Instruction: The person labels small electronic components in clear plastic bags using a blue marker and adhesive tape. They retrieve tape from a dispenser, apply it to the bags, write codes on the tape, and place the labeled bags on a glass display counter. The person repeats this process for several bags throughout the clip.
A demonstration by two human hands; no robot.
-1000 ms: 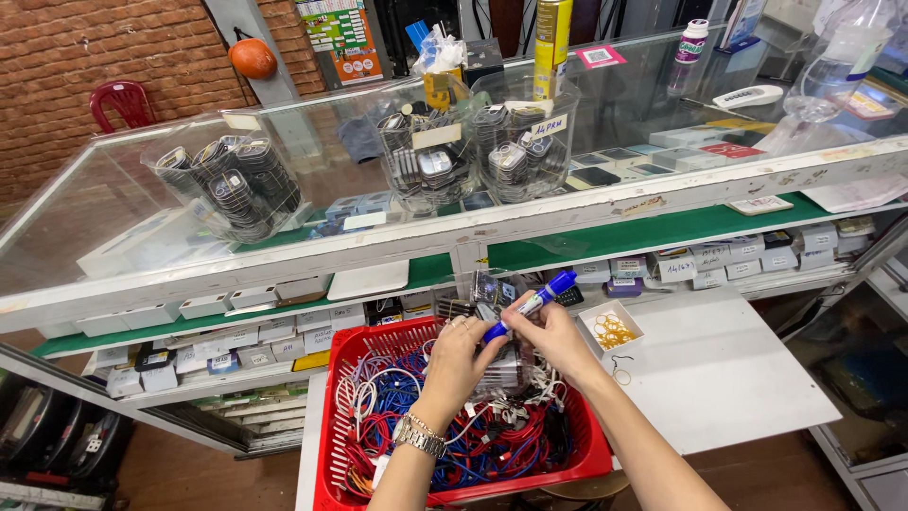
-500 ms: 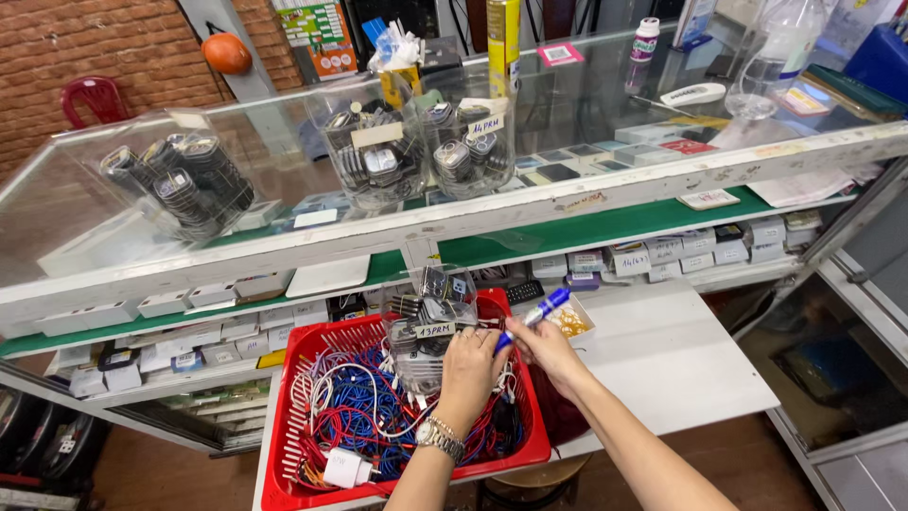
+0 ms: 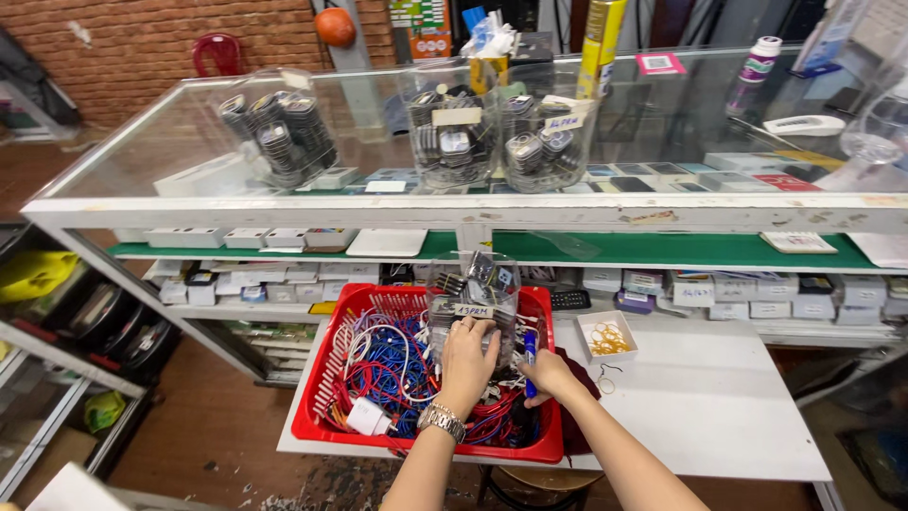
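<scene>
Two bare hands work over a red slotted plastic basket (image 3: 326, 378) that sits on a white table (image 3: 719, 407) in front of a glass display counter (image 3: 473, 213). Left hand (image 3: 468, 364), metal-link watch at the wrist, is wrapped around a clear plastic jar (image 3: 470, 301) packed with small dark parts; fingers curled and pressed against the jar's wall just below a white handwritten label. Jar stands upright at the rear middle of the basket, resting among the cables. Right hand (image 3: 549, 374) sits at the basket's right side, fingers closed in a pinch around a blue marker pen (image 3: 530, 360), held roughly upright, cap end up. Basket is filled with a tangle of blue, red and white cables (image 3: 388, 364); a white charger block (image 3: 364, 416) lies at the near left. Small white tray of yellow rubber bands (image 3: 606, 338) sits on the table just right of the basket. Three similar clear jars (image 3: 454, 142) of parts stand on the counter top.
</scene>
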